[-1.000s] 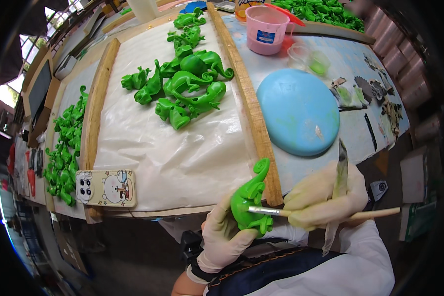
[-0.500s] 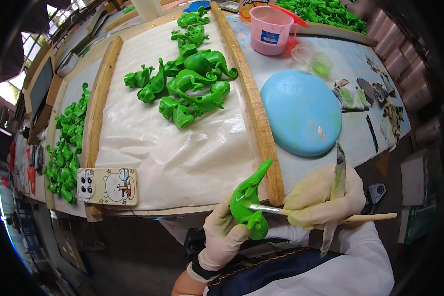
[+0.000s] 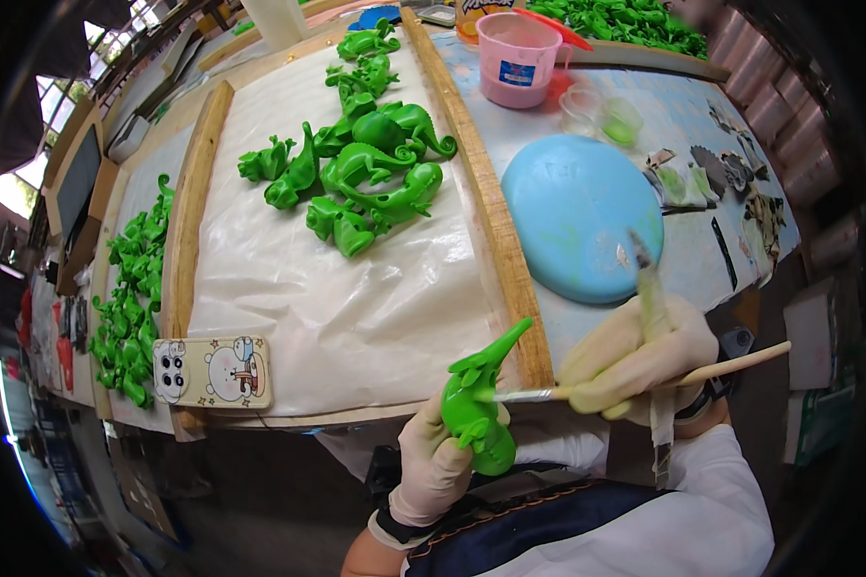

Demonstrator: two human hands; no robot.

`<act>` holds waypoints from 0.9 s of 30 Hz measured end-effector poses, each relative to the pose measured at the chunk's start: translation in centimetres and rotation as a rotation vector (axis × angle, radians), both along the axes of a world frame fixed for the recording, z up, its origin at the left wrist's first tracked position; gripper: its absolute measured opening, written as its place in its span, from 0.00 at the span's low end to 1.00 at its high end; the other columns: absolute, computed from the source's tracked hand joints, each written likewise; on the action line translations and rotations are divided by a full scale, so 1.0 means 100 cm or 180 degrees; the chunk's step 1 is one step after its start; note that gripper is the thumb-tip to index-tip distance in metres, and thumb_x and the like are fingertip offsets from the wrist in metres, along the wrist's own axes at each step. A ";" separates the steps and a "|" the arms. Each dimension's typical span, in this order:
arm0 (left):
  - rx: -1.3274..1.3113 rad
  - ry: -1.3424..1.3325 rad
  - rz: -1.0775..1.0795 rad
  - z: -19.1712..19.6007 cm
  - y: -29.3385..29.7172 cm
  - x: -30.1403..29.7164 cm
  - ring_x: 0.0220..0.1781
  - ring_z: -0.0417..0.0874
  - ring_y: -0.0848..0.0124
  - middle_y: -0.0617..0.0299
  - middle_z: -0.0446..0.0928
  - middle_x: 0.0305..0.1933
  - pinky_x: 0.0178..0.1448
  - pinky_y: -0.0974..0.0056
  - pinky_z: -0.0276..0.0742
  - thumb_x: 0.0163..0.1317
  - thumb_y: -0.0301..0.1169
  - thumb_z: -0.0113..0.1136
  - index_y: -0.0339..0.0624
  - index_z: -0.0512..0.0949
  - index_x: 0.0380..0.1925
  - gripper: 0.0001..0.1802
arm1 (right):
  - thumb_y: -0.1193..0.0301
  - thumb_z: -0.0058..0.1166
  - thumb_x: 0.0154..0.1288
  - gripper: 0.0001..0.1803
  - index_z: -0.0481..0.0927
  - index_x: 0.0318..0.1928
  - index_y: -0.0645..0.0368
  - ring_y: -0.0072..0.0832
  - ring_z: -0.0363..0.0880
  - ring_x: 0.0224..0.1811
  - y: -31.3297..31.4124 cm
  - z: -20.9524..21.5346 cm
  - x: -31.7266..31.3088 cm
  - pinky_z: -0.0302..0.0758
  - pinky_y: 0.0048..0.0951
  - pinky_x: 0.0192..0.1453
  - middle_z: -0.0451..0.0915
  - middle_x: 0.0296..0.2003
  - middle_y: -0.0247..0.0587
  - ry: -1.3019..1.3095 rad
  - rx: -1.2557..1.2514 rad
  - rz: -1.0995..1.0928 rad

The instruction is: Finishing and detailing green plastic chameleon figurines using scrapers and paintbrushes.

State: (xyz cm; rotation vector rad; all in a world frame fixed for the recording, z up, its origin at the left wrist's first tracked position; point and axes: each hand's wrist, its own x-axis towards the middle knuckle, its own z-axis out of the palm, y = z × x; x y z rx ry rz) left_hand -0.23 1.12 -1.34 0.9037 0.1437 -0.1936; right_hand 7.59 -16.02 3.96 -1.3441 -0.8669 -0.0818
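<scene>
Head view is showing the left hand (image 3: 438, 462) squeezing a green toy lizard (image 3: 478, 409) by the table's near edge, while the right hand (image 3: 635, 361) is pinching a thin brush (image 3: 645, 382) and a second brush (image 3: 648, 288). Keeping the toy still is helping the brush tip. A pink cup (image 3: 520, 60) is sitting far back; I cannot tell what is inside. A small clear cup (image 3: 623, 120) is holding green paint.

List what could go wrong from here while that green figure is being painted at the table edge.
1. The green plastic chameleon figure sits in the gloved left hand off the table edge; a slip would likely drop it.
2. The gloved right hand grips two thin wooden-handled brushes; the spare brush may smear the round blue palette.
3. Wet paint could rub off onto the glove.
</scene>
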 end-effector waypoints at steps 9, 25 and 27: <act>-0.0442 -0.0037 -0.0220 -0.005 0.007 0.000 0.28 0.71 0.73 0.57 0.70 0.33 0.30 0.71 0.67 0.44 0.50 0.60 0.26 0.58 0.51 0.43 | 0.76 0.43 0.55 0.08 0.71 0.21 0.67 0.21 0.66 0.17 0.004 0.014 -0.004 0.61 0.20 0.20 0.69 0.17 0.38 -0.0065 -0.0780 0.0605; -0.0753 0.0166 -0.0164 0.000 0.003 -0.002 0.20 0.67 0.72 0.57 0.68 0.27 0.23 0.71 0.65 0.43 0.53 0.58 0.25 0.57 0.51 0.46 | 0.66 0.44 0.57 0.10 0.74 0.26 0.59 0.23 0.73 0.25 -0.011 0.020 -0.006 0.67 0.22 0.28 0.74 0.23 0.35 0.0992 -0.1529 0.0779; -0.0805 0.0188 -0.0151 0.003 0.000 0.000 0.20 0.67 0.72 0.56 0.69 0.27 0.24 0.70 0.66 0.43 0.53 0.58 0.24 0.56 0.51 0.46 | 0.67 0.45 0.56 0.09 0.75 0.27 0.59 0.23 0.73 0.25 -0.006 0.025 -0.003 0.68 0.22 0.28 0.74 0.23 0.35 0.0762 -0.1858 0.0988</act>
